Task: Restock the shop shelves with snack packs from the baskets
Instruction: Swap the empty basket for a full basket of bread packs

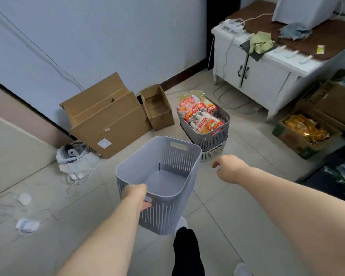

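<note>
Basket swap, likely: left hand (136, 196) grips empty basket (175, 156) by handle slot; right hand (229, 168), loosely curled, holding nothing, near full basket (217, 140) of snack packs (199, 116). Grab that next.

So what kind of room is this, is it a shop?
Likely a shop's storeroom, not the shop floor: opened cardboard boxes stand on the tiles, a grey basket is full of snack packs, and the left hand holds an empty basket.

Head-worn camera looks steeply down at the nearby floor (237, 216).
</note>
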A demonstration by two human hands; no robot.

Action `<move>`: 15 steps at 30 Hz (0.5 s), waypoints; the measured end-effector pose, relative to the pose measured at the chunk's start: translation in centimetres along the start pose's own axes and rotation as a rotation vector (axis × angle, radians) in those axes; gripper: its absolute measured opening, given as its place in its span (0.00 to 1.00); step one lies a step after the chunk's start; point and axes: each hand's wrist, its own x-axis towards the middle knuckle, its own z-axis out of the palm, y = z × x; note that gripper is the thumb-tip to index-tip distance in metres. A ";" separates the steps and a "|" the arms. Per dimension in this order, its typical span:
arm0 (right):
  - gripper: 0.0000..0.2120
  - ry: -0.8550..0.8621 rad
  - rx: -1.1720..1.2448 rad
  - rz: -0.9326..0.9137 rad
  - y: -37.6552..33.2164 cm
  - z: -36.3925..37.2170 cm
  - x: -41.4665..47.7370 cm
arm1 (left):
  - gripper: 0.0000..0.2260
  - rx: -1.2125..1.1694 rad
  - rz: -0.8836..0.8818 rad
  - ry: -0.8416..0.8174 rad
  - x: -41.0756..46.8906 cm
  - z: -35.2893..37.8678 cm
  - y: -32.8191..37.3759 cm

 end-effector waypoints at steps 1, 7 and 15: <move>0.19 -0.004 -0.009 0.017 -0.9 -0.4 1.8 | 0.14 -0.008 -0.029 -0.008 1.7 0.0 1.0; 0.19 0.008 0.026 0.051 -5.4 -1.5 12.1 | 0.17 -0.067 -0.142 -0.030 11.2 1.7 5.9; 0.19 -0.028 0.083 0.060 -5.6 1.9 25.2 | 0.19 -0.139 -0.272 0.003 22.7 7.2 9.3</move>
